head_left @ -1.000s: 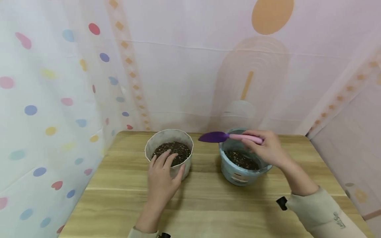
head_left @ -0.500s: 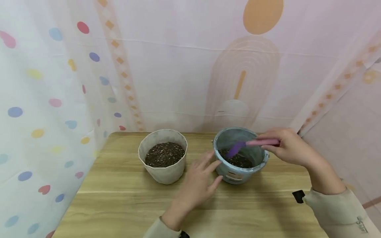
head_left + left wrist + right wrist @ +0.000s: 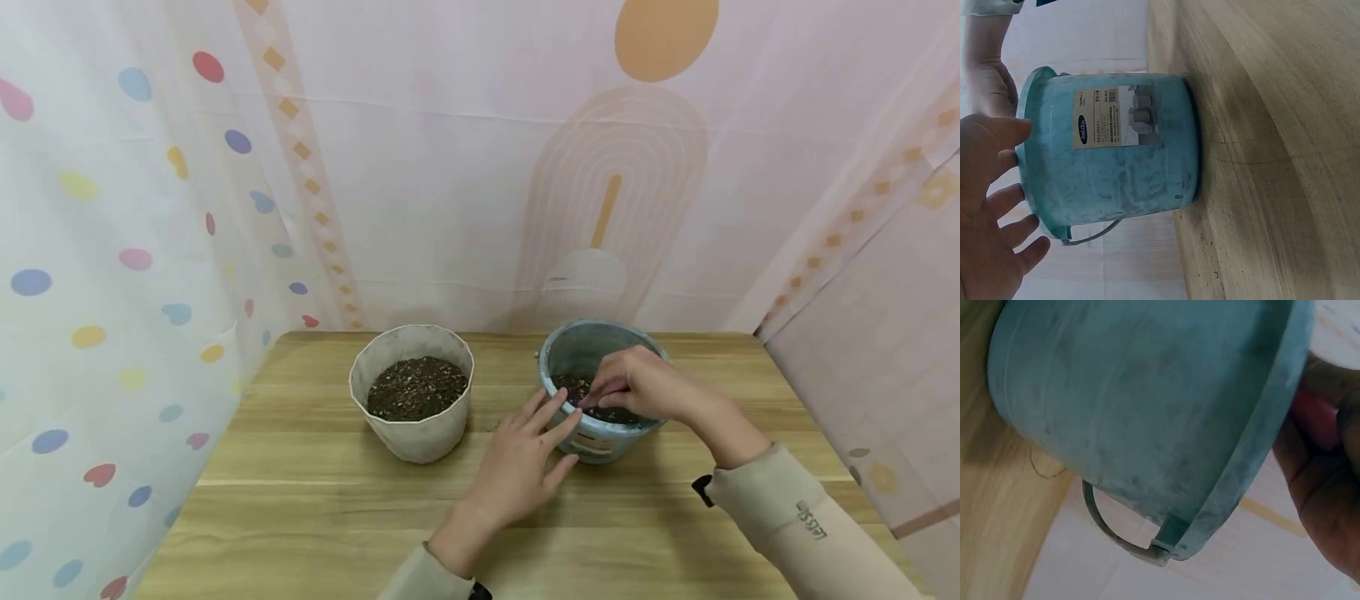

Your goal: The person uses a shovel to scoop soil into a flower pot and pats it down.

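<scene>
A blue bucket (image 3: pixel 573 346) with dark soil (image 3: pixel 573 387) in it stands at the right of the table. My right hand (image 3: pixel 648 385) reaches into it and grips a small trowel by its pink handle (image 3: pixel 1317 419); the purple blade is hardly visible in the head view, low at the soil. With fingers spread and fairly straight, my left hand (image 3: pixel 517 467) touches the bucket's near-left rim. The left wrist view shows those fingertips at the rim, beside the paper label (image 3: pixel 1116 117) on the bucket's wall.
Left of the bucket a whitish pot (image 3: pixel 420 437) holds dark soil (image 3: pixel 416 389). Both stand on a wooden table (image 3: pixel 315 500). Patterned curtains (image 3: pixel 450 208) hang close behind and along the sides. A wire handle (image 3: pixel 1116 534) hangs off the bucket's side.
My left hand has gone from the whitish pot to the blue bucket's rim. My right hand has lowered the trowel from above the bucket down into its soil.
</scene>
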{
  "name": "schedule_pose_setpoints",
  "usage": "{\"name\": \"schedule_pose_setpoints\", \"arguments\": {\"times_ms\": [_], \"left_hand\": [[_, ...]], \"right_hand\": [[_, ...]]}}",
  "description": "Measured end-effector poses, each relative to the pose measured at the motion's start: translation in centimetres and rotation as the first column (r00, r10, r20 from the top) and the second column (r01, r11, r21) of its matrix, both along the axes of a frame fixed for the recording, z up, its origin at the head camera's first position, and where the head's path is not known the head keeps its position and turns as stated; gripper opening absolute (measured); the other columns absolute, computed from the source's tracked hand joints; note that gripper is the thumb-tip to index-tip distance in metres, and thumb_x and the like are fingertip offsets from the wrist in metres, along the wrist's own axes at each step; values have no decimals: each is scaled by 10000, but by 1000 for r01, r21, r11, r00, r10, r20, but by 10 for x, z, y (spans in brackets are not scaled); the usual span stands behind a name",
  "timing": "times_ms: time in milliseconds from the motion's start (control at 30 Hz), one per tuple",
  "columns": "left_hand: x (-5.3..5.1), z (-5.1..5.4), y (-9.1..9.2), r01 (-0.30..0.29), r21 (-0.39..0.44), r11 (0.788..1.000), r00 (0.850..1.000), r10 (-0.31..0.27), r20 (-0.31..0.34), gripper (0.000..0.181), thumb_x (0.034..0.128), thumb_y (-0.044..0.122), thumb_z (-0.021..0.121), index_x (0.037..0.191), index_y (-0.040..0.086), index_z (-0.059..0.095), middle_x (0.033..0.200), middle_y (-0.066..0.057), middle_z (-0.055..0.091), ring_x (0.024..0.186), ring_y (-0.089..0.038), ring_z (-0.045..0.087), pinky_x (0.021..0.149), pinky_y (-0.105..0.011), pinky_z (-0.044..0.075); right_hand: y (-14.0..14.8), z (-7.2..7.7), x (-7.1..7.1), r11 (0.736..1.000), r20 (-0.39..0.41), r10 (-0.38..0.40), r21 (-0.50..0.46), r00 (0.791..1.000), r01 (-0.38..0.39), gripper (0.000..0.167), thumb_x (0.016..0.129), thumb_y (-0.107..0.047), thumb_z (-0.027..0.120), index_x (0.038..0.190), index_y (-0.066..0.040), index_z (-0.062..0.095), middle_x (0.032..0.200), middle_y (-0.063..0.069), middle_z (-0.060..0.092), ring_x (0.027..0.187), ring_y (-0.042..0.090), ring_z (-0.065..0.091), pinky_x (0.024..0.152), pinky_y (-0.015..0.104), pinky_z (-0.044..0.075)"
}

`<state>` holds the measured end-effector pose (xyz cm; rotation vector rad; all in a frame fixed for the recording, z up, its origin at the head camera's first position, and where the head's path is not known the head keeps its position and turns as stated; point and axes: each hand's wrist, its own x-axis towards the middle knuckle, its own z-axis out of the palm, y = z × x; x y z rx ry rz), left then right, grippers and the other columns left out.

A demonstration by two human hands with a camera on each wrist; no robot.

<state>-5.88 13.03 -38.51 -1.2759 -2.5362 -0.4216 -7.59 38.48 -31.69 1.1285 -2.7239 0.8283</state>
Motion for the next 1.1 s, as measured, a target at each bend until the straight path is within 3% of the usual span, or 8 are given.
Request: {"name": "schedule_pose_setpoints", "arguments": {"times_ms": [133,267,433,600,733,867,967,1100], "left_hand": [[-2,0,1,-17,2,1000,1000,17,-25,551,1006,467,594,1508,263,500,1647,10,296,1509,-270,278,1055,-490,467],[-4,-2,0,-17,12,1000,999,17,-32,559,998,463,610,1510,272,498,1643,5,308,1510,-259,278,1068,-481,455],[-6,-2,0,-12,39,999,1000,13,-19,547,990,430,637,1499,274,512,1627,-12,343,1494,-259,315,1072,-487,454],[-11,1,4,-49,141,989,999,49,5,430,991,406,644,1394,256,637,1564,-95,444,1377,-320,486,1035,-512,487],[-16,2,14,-126,214,969,992,117,57,420,971,469,654,1320,240,697,1533,-221,445,1259,-382,585,1004,-504,511],[-16,2,22,-188,243,952,980,167,105,435,936,509,686,1254,216,728,1523,-271,428,1267,-391,580,1008,-493,512],[-15,1,25,-207,246,947,976,183,119,429,921,517,699,1219,209,729,1533,-276,408,1262,-388,585,982,-491,527],[-13,-1,26,-206,254,945,975,175,139,419,916,514,706,1203,208,722,1529,-288,401,1266,-394,580,975,-496,531]], "right_hand": [[8,2,1,998,-96,-61,-6,993,61,188,783,106,797,911,-31,791,861,56,715,755,186,704,639,273,598],[22,11,5,985,-183,-173,-13,968,174,149,781,77,811,901,-8,790,854,77,737,756,243,717,641,366,608],[30,16,5,946,-316,-318,-43,894,321,75,815,10,810,885,17,784,830,122,760,729,276,733,620,428,603],[26,8,0,885,-460,-338,142,821,444,142,863,-160,806,771,-77,737,688,75,707,586,256,678,499,424,550],[27,10,5,816,-460,-342,286,819,502,266,855,-252,816,681,-147,645,593,53,609,511,276,615,422,440,494],[29,14,11,760,-429,-366,373,826,531,387,854,-277,825,597,-157,562,538,29,530,466,260,564,417,467,485],[29,16,14,737,-374,-387,423,842,527,450,850,-265,829,556,-161,504,521,0,484,461,214,531,439,462,493],[30,17,17,745,-346,-405,411,846,525,377,839,-188,827,576,-167,557,514,-20,469,453,173,496,416,413,461]]}}
